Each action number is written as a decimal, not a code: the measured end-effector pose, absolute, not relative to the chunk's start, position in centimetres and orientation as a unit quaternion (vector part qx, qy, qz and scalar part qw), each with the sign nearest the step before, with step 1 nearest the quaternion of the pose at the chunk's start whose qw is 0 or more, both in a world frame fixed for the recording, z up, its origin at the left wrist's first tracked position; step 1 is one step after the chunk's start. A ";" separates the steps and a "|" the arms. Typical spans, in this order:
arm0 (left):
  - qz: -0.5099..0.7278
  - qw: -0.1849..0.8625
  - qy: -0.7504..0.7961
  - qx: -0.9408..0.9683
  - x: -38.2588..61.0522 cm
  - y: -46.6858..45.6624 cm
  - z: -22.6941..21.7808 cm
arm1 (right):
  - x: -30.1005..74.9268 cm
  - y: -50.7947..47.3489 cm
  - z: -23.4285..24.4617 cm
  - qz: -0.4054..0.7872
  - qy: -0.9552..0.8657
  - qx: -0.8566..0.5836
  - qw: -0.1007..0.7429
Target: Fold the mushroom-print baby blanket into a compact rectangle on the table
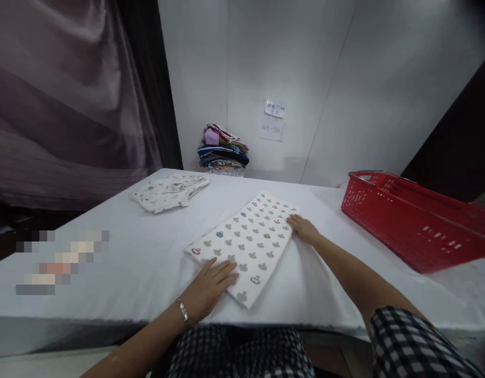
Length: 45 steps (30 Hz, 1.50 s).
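A folded white cloth (242, 244) printed with grey, red, blue and green mushroom shapes lies flat and slantwise on the white-covered table. On its near left corner rests my left hand (211, 286), palm down with the fingers stretched out; a bracelet circles that wrist. My right hand (303, 228) lies flat at the cloth's far right edge, its fingertips on the fabric. Neither hand grips anything. Further back on the left is another folded white cloth (167, 191) with a small dark print, apart from both hands.
A red plastic basket (403, 231) with metal handles stands at the right. Behind the table's far edge a stack of folded clothes (222, 149) rises by the wall. Paper signs (272, 123) hang there. A curtain (69, 94) covers the left side. A blurred patch hides part of the table's left.
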State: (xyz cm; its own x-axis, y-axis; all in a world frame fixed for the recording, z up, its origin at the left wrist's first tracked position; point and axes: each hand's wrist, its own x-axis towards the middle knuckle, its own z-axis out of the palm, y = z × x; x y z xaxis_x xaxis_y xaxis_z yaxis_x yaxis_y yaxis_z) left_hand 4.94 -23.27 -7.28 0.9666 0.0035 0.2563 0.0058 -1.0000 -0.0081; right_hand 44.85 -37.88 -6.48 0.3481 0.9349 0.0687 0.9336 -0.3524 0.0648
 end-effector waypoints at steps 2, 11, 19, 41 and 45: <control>-0.128 -0.001 0.017 -0.992 5.7 -22.7 -7.5 | 46.1 -36.8 -6.3 0.049 0.595 0.801 0.031; -0.164 -0.015 0.044 -0.985 7.6 -22.3 -7.7 | 49.2 -35.0 -7.0 0.057 0.605 0.794 0.012; -0.214 -0.039 0.026 -0.976 8.0 -22.7 -6.6 | 49.6 -35.8 -7.0 0.074 0.558 0.826 -0.031; -0.128 -0.845 -0.242 -0.459 9.5 -24.1 0.8 | 50.6 -39.9 11.9 0.300 0.560 0.772 0.000; -0.130 -0.847 -0.317 -0.406 10.0 -23.2 -3.7 | 49.4 -33.0 4.4 0.192 0.537 0.821 -0.027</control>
